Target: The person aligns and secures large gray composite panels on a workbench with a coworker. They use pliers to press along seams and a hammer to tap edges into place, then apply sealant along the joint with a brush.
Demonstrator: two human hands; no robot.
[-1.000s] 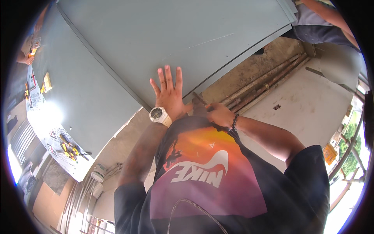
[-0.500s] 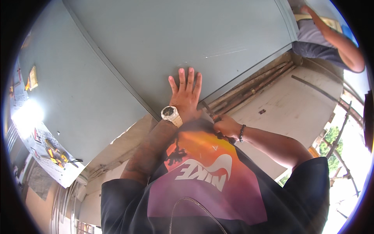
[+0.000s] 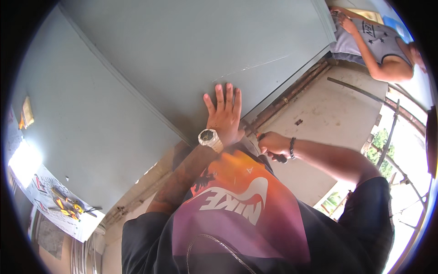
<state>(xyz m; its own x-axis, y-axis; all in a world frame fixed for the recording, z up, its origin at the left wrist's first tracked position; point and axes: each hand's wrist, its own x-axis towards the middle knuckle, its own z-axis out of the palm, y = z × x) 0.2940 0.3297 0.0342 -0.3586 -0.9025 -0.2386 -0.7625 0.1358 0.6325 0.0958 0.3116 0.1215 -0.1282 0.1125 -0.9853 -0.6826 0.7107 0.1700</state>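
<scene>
My left hand [image 3: 223, 112] lies flat on a large grey panel [image 3: 182, 50], its fingers stretched out and spread near the panel's lower edge. A light-coloured watch is on that wrist. To its right, my right hand [image 3: 272, 144] is closed around a hand tool [image 3: 279, 158] with a black and orange handle. The tool's dark, narrow front part points up and left toward the panel edge beside my left hand. Its tip is not clear, so I cannot tell its exact kind or whether it touches the panel.
A raised seam [image 3: 114, 68] crosses the grey surface at left. At far left, a yellow and black tool [image 3: 70, 208] lies on a printed sheet [image 3: 43, 196]. Under the panel's right edge run brown pipes or bars [image 3: 292, 93]. Another person [image 3: 383, 50] stands at the upper right.
My view has shifted a little. My right hand and the tool sit slightly farther right of my left hand, which stays flat on the panel. The other person's arm has come down.
</scene>
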